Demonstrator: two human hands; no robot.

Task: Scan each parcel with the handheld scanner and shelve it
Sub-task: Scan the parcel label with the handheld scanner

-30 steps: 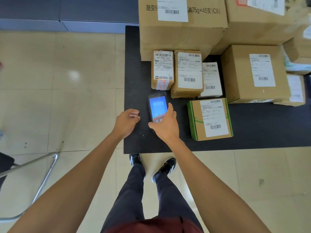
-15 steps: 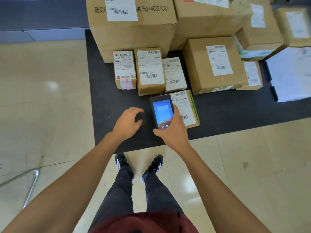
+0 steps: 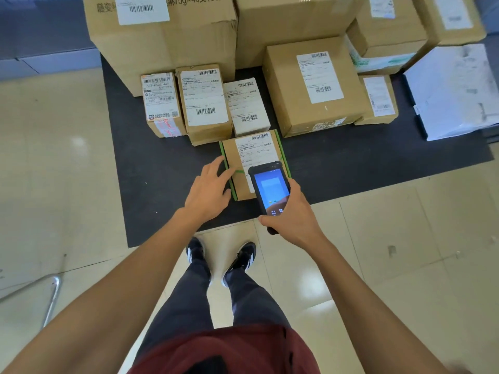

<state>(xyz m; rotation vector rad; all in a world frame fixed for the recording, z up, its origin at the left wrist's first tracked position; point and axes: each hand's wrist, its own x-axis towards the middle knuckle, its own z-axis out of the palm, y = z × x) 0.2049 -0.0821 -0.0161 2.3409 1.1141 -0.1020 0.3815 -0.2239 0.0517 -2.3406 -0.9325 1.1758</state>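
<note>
Right hand point(image 3: 293, 220) grips the scanner point(image 3: 270, 191) above a green-edged parcel point(image 3: 255, 163) on the dark mat point(image 3: 351, 163); left hand point(image 3: 209, 191) reaches with spread fingers, holding nothing; aim squarely at the barcode

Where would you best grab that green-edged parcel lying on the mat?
Probably by its two long sides, from above. The green-edged parcel lies flat on the black mat; its left edge is free beside the left hand, while the handheld scanner overhangs its right.
</note>
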